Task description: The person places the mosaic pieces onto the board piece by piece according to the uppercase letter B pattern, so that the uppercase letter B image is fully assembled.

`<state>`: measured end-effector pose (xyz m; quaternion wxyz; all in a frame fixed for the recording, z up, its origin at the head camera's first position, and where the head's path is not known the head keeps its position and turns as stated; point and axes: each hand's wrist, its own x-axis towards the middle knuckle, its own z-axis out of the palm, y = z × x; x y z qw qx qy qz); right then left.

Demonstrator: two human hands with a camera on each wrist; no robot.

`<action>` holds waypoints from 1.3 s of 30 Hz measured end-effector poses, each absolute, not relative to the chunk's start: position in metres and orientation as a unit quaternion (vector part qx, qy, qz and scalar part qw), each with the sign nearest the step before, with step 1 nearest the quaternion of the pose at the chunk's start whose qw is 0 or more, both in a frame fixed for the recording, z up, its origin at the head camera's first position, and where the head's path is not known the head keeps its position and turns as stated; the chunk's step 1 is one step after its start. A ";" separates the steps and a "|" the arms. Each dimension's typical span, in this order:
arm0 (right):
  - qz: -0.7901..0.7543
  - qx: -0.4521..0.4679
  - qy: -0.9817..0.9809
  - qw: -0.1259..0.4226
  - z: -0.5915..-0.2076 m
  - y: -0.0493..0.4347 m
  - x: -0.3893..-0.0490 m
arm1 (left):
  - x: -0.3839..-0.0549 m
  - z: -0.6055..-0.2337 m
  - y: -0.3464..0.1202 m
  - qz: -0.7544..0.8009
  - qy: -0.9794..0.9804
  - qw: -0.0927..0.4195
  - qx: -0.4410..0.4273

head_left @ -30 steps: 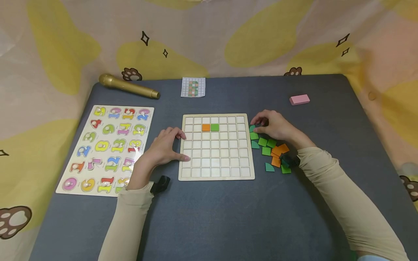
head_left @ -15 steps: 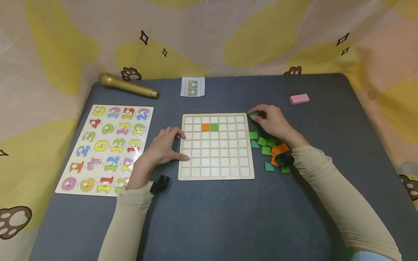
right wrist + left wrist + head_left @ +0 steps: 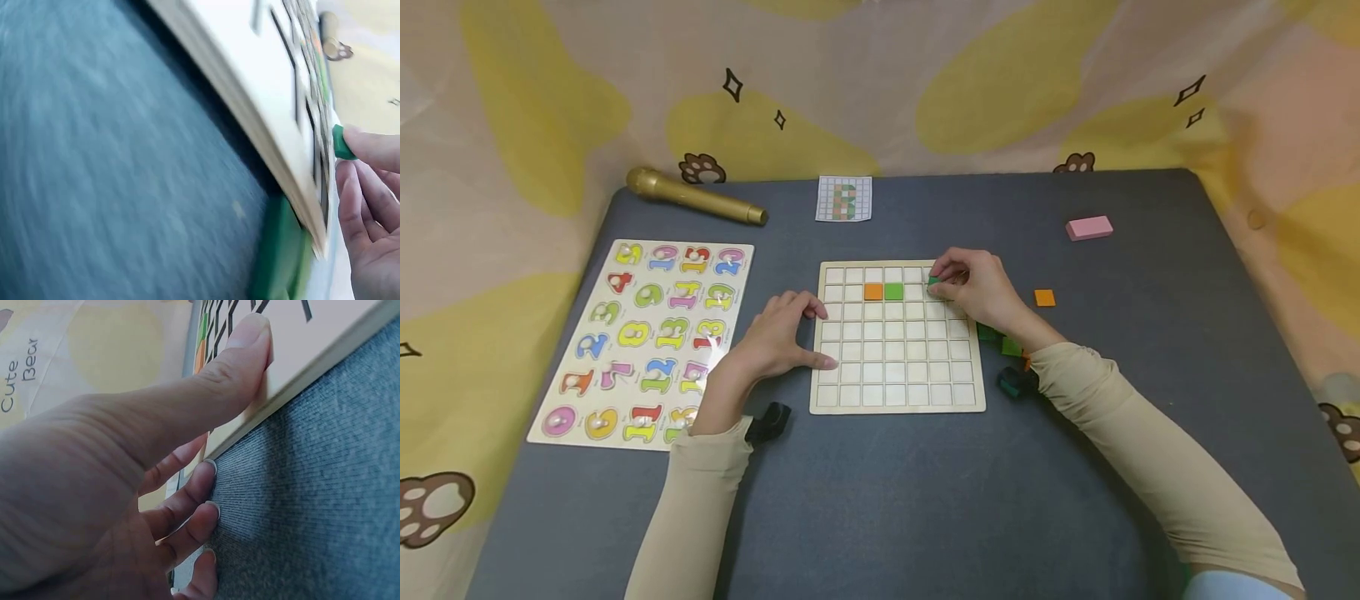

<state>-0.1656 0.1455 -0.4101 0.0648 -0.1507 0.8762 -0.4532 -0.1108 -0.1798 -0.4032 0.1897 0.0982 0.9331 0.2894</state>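
Pinching a green tile point(image 3: 933, 282) with our right hand point(image 3: 976, 287) over one o'clock of the square wooden grid board point(image 3: 895, 410), left hand point(image 3: 775, 337) spread at nine, we could misplace it by slipping.

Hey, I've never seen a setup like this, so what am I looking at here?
There is no machine here, just a person working bare-handed. The wide view is taken from the head, looking forward and down; the two close-ups are taken from the left and right wrists. On the dark table lie a grid board holding one orange tile and one green tile, a number puzzle, a gold microphone, a small pattern card, a pink block and loose tiles. The left hand touches the board's left edge. The right hand pinches a green piece over the board's far right part.
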 end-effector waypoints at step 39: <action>-0.356 -0.189 0.911 0.090 -0.408 0.133 -0.163 | -0.110 -0.403 -0.179 0.286 0.934 0.195 0.094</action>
